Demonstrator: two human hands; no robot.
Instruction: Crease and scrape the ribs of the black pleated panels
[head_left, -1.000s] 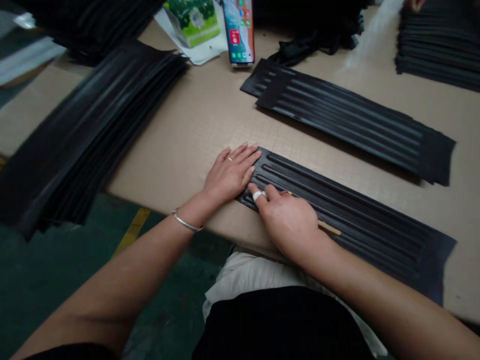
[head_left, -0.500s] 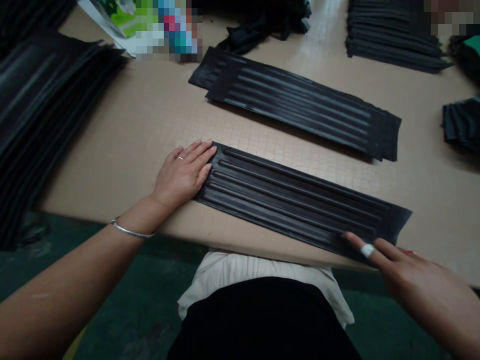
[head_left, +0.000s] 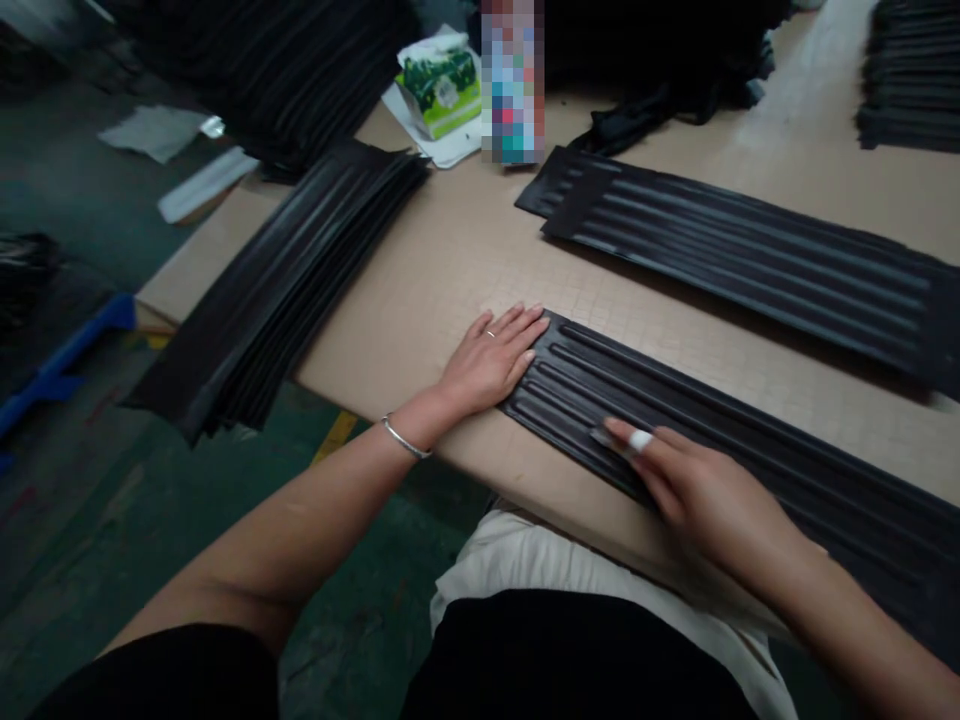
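Well, our left hand (head_left: 489, 362) flat on a ribbed black panel (head_left: 675, 402), fingers outstretched, gripping nothing, our right hand (head_left: 709, 492) curled around a small blurred tool (head_left: 603, 435).

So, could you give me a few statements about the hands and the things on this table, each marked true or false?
1. The left hand lies on one end of a ridged black strip. True.
2. The right hand is out of sight. False: the right hand is in view over the ridged black strip, though somewhat blurred.
3. The bracelet is on the right wrist. False: the bracelet is on the left wrist.
4. A green packet is on the table, farther from the person than the left hand. True.
5. The stack at the left lies wholly on the table. False: the near end of the stack sticks out past the table's edge.
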